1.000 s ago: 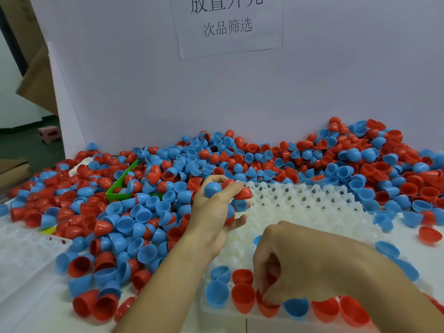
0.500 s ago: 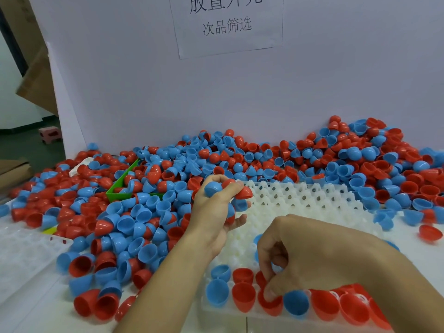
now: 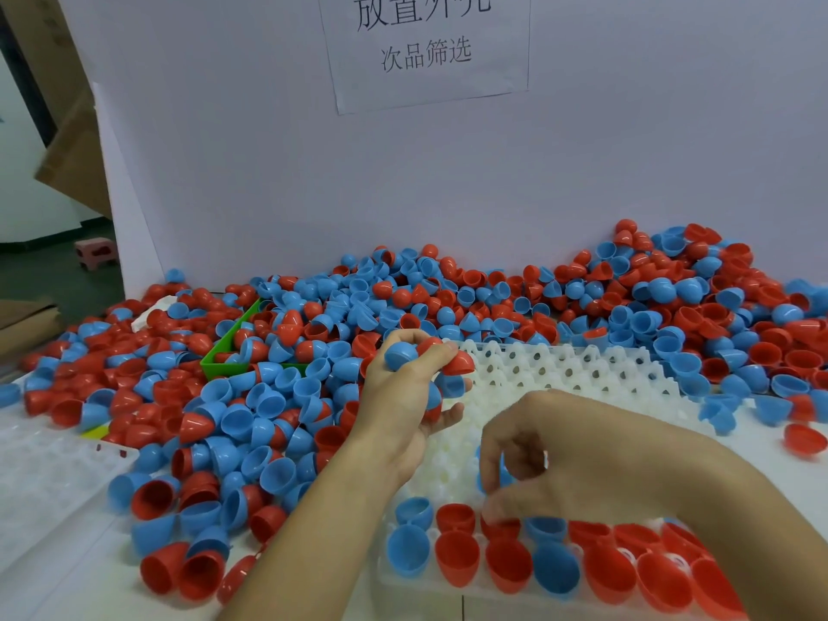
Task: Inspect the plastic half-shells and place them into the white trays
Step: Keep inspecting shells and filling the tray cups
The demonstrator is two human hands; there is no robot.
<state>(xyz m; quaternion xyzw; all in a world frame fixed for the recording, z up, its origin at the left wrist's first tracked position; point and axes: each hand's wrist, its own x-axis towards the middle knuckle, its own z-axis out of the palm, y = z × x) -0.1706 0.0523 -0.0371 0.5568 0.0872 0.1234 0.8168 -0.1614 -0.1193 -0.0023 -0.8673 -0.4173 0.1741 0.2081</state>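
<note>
A heap of red and blue plastic half-shells [image 3: 278, 396] covers the table. A white tray [image 3: 582, 374] with empty sockets lies in front of me. Its two nearest rows hold shells open side up, such as a blue shell [image 3: 407, 549] at the left end. My left hand [image 3: 403, 396] hovers over the tray's left edge and grips a bunch of several red and blue shells [image 3: 401, 354]. Over the near rows, my right hand [image 3: 573, 468] has its fingers curled, and thumb and fingertips pinch a red half-shell [image 3: 499, 528] seated in the second row.
A second white tray [image 3: 40, 468] lies at the left edge. A green bin [image 3: 215, 365] is half buried in the heap. A white board with a paper sign [image 3: 425, 47] closes the back. Loose shells [image 3: 804, 439] lie right of the tray.
My right hand has risen slightly and shifted right along the near rows, uncovering more seated shells. My left hand with its bunch has stayed still.
</note>
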